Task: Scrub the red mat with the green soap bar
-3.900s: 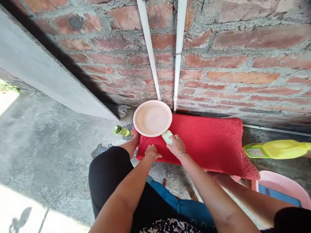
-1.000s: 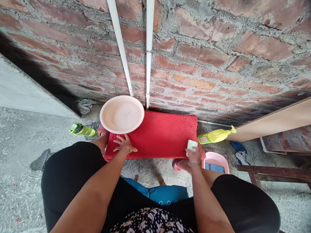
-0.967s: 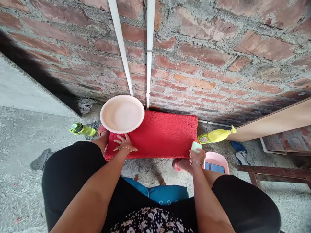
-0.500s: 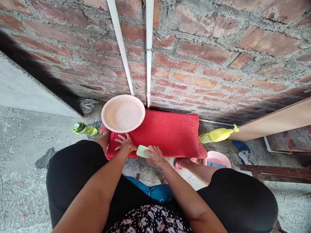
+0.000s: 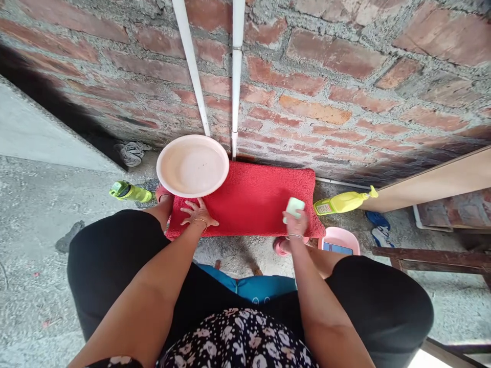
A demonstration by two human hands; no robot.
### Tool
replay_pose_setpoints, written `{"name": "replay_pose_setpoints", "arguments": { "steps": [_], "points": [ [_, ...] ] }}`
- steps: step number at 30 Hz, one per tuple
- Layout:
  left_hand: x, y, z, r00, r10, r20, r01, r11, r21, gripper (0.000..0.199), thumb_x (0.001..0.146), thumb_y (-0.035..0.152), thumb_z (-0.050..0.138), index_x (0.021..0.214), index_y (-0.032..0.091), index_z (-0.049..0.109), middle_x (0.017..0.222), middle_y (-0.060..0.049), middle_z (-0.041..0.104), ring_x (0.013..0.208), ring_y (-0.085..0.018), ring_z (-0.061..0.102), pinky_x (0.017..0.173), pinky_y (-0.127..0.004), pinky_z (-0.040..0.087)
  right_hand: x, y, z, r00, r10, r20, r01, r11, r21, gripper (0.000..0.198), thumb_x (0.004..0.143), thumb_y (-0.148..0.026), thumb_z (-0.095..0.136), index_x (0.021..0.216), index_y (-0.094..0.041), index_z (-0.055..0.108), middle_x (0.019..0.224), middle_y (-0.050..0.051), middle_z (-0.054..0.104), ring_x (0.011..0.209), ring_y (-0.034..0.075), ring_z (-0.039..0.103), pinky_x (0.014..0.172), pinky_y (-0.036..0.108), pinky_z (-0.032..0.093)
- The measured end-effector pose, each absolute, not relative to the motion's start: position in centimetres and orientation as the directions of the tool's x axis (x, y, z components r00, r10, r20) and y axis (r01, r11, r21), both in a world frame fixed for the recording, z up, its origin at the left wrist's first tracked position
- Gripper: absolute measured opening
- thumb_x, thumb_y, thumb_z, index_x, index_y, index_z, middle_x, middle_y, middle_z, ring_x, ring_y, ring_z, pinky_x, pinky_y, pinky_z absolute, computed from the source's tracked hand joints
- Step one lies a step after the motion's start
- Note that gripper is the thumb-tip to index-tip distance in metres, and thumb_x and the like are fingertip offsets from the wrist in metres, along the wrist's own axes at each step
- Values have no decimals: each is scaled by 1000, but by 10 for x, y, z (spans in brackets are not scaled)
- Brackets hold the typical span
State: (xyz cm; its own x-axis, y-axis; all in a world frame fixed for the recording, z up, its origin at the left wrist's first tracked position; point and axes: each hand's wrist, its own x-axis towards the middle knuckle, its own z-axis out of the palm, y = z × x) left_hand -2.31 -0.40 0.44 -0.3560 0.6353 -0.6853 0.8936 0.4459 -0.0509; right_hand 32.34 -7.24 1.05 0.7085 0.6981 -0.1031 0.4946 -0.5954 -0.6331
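Note:
A red textured mat [image 5: 257, 204] lies spread out in front of me. My left hand [image 5: 196, 213] rests flat near its left end, fingers spread, holding nothing. In my right hand [image 5: 297, 224], at the right end of the mat, is a pale green scrubbing brush [image 5: 295, 207], a rounded rectangular block whose underside is hidden. The hand is slightly blurred, with its fingers wrapped round the brush. A pale pink basin [image 5: 194, 166] stands over the mat's back left corner, with small dark specks inside.
A yellow pump bottle [image 5: 341, 203] lies right of the mat, above a small pink tub [image 5: 337, 235] holding a phone-like object. A green drink bottle [image 5: 130, 192] is at left, near a grey rag [image 5: 131, 152]. White pipes [image 5: 237, 76] run down the brick wall [image 5: 314, 107].
My right hand has moved right with the brush, from the mat's front middle to its right end. My left hand stays spread on the left. The view has tilted slightly.

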Motion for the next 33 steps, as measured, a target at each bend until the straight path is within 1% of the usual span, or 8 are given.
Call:
{"name": "replay_pose_setpoints", "arguments": {
  "steps": [3,7,12,17,20,23,28,33],
  "points": [
    [-23,-4,9,-349,631,-693,898,438,-53,148,45,56,84,154,25,-12,156,-24,-25,140,-55,-12,89,-79,33,231,-75,8,232,963,-136,766,-267,-585,45,64,-34,72,105,-20,62,108,8,56,92,22,55,82,35,47],
    [-21,-5,12,-361,638,-680,898,434,-70,149,43,58,84,154,24,-10,157,-24,-23,140,-54,-13,91,-79,32,166,-84,16,-338,920,-199,858,214,-467,36,71,-29,67,107,-26,64,108,6,57,95,23,52,89,37,41],
    [-21,-5,12,-346,644,-682,899,435,-46,146,47,57,83,154,24,-11,156,-25,-23,140,-55,-11,89,-80,32,233,-74,11,52,980,-191,890,-132,-437,42,69,-30,67,110,-23,63,112,8,54,97,23,50,90,36,40],
    [-22,-4,8,-359,657,-662,896,442,-48,149,45,57,84,154,24,-11,157,-26,-22,140,-55,-13,89,-80,32,314,-69,0,633,772,-49,649,-564,-510,40,68,-40,66,104,-24,61,108,7,52,94,24,50,88,40,42],
    [-21,-4,10,-358,661,-660,897,439,-48,147,46,58,84,154,24,-10,157,-26,-20,140,-55,-13,90,-79,32,292,-68,1,533,845,-43,703,-470,-533,40,68,-39,67,105,-23,61,107,7,52,95,24,50,89,39,42],
    [-19,-4,14,-356,665,-657,898,439,-43,148,44,57,84,154,23,-9,157,-27,-20,140,-55,-11,89,-79,33,234,-68,6,160,981,-107,829,-193,-525,43,67,-35,70,108,-23,63,111,7,53,98,23,51,91,36,41],
    [-16,-4,19,-373,663,-649,896,439,-67,146,45,57,84,155,26,-8,159,-24,-16,141,-55,-8,91,-78,34,168,-75,12,-313,930,-191,855,189,-484,35,76,-34,64,111,-26,64,114,7,53,98,23,49,89,37,39],
    [-17,-3,20,-353,658,-665,903,427,-58,146,47,58,83,154,24,-10,158,-24,-19,140,-55,-8,92,-78,33,206,-62,-1,-21,980,-199,877,-77,-474,40,74,-33,66,113,-23,63,117,9,52,103,24,49,93,38,39]
  ]
}}
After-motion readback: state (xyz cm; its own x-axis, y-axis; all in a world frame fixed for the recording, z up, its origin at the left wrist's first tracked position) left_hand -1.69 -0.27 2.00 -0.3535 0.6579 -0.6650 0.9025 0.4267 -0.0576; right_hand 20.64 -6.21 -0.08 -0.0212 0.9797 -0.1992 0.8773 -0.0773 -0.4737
